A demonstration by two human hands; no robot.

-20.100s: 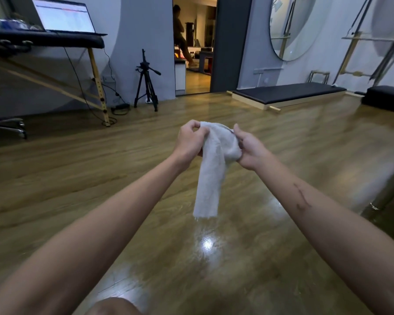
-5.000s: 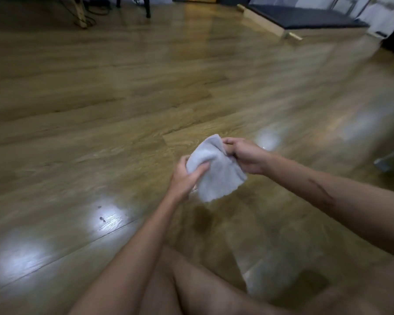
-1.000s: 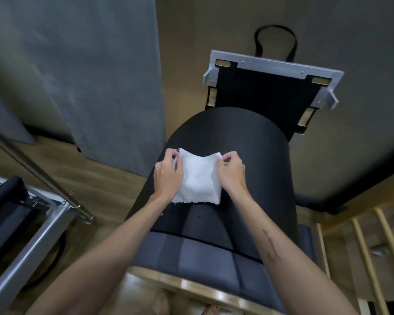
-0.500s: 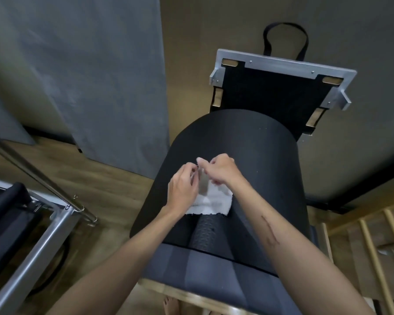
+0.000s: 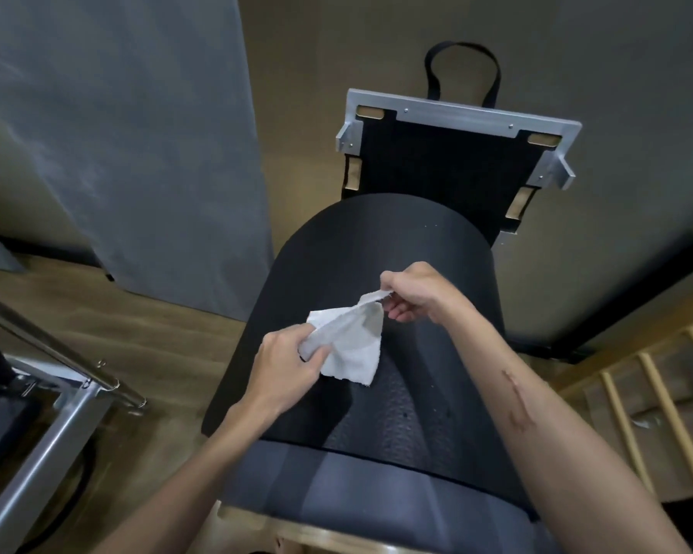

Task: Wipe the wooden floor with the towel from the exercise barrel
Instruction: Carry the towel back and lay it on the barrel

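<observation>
A small white towel (image 5: 353,353) hangs just above the top of the black exercise barrel (image 5: 429,249), stretched between both hands. My left hand (image 5: 287,367) grips its lower left part, fingers curled round the cloth. One upper corner is pinched between thumb and fingers of my right hand (image 5: 413,291), which is raised a little over the barrel's crown. The towel's loose lower edge droops toward the barrel's padded surface. The wooden floor (image 5: 97,313) shows to the left of the barrel.
A metal-framed black platform with a strap loop (image 5: 457,141) stands behind the barrel. A steel bar and frame (image 5: 57,377) lie at the lower left, wooden ladder rungs (image 5: 657,393) at the right. A grey wall panel (image 5: 117,133) rises at the left.
The towel, flat on the barrel under both hands a second ago, has been lifted; my right hand pulled a corner up and right while my left hand gripped the other side.
</observation>
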